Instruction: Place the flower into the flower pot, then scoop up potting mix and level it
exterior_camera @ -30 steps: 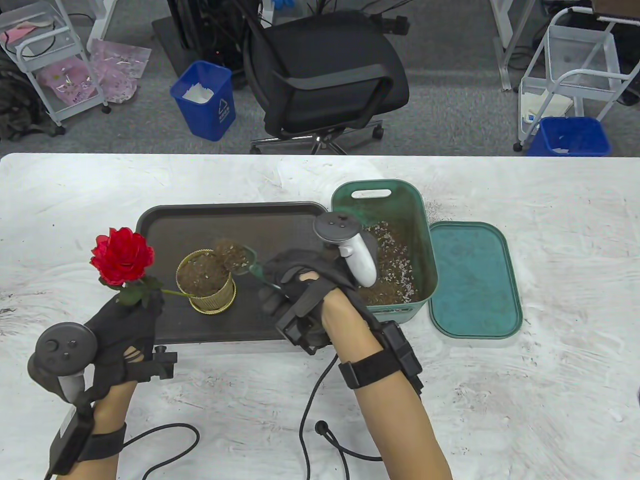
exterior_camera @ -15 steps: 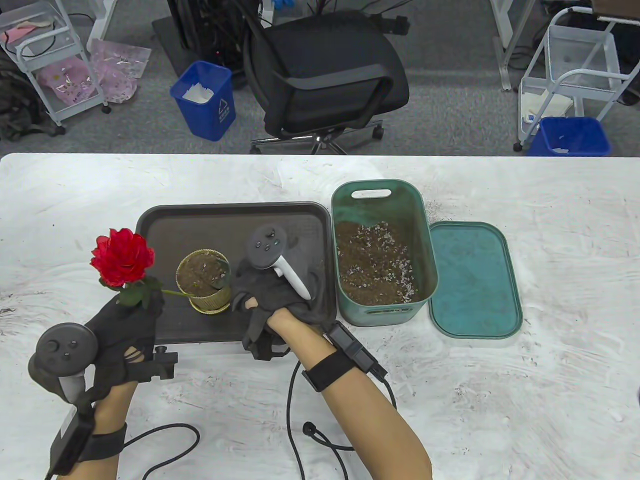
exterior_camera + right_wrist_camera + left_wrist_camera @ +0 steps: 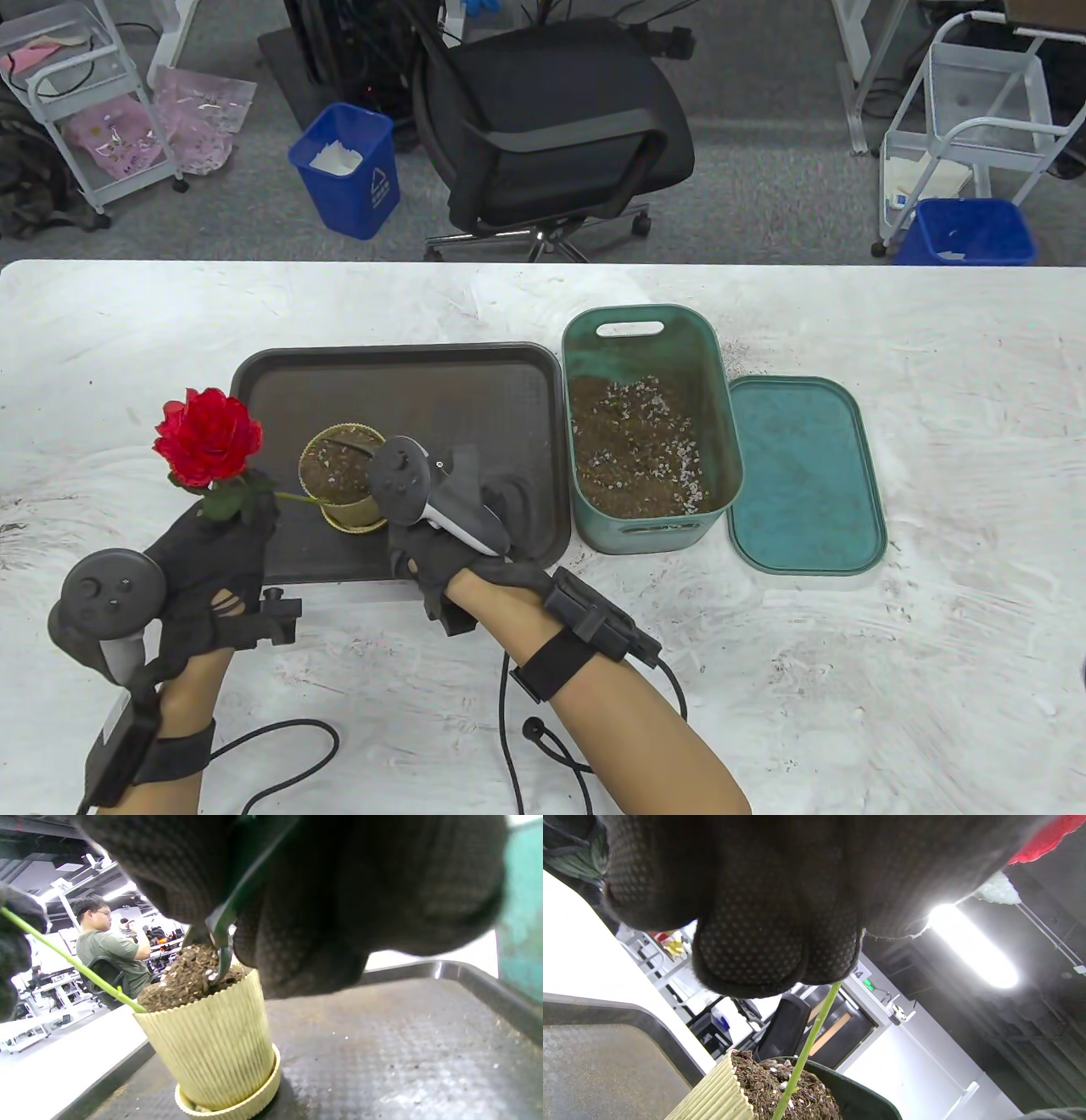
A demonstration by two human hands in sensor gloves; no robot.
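My left hand pinches the red flower stem leaning into the ribbed flower pot on the tray, while my right hand grips the green trowel, its blade in the potting mix.

Left hand raised, fingers pinched closed; right hand curled, apparently gripping something, forearm angled in from below.
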